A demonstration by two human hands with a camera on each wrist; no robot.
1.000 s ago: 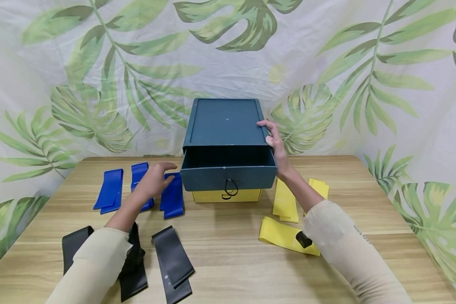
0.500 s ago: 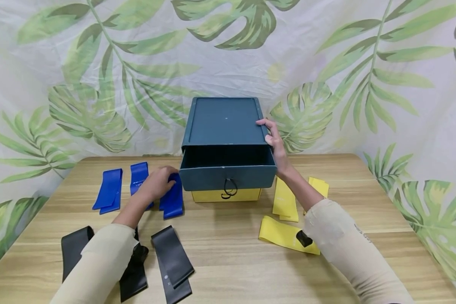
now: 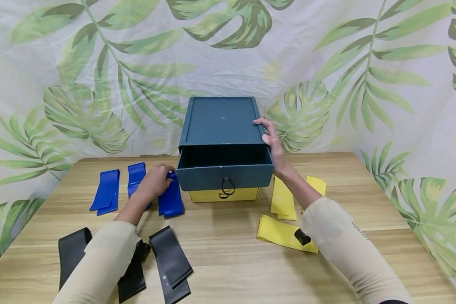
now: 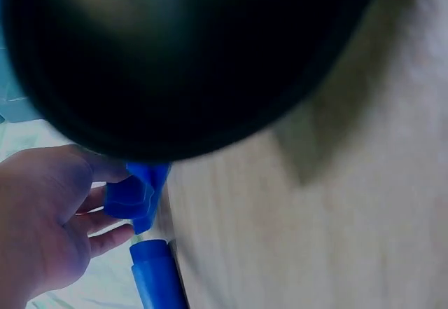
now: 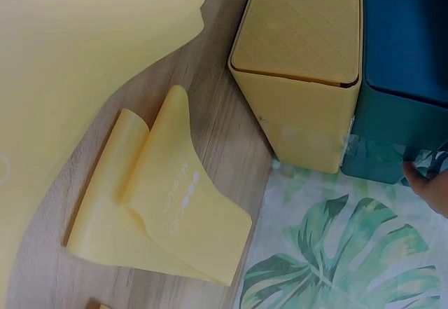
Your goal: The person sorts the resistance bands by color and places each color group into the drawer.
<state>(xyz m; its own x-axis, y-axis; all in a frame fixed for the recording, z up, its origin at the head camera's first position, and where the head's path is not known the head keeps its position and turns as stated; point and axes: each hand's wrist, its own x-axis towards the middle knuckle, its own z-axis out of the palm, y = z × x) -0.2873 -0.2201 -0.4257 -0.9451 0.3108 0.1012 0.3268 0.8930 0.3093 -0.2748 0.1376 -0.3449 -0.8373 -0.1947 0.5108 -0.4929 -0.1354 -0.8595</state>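
Note:
A dark blue drawer box rests on a yellow drawer box; its drawer is pulled out, with a dark interior and a black cord loop in front. On the right side of the blue box rests my right hand, fingertips over its top edge. My left hand is at the blue resistance band left of the drawer. In the left wrist view, thumb and fingers pinch that folded blue band; the wrist camera's view is partly blocked by a large dark shape. Two other blue bands lie farther left.
Black bands lie at front left, some under the left sleeve. Yellow bands lie right of the boxes, one nearer and partly under the right forearm. A leaf-print cloth hangs behind the wooden table.
My left hand has moved down and slightly left onto the nearest blue band, its fingers closing on it. The right hand has stayed on the box. The head view has shifted slightly.

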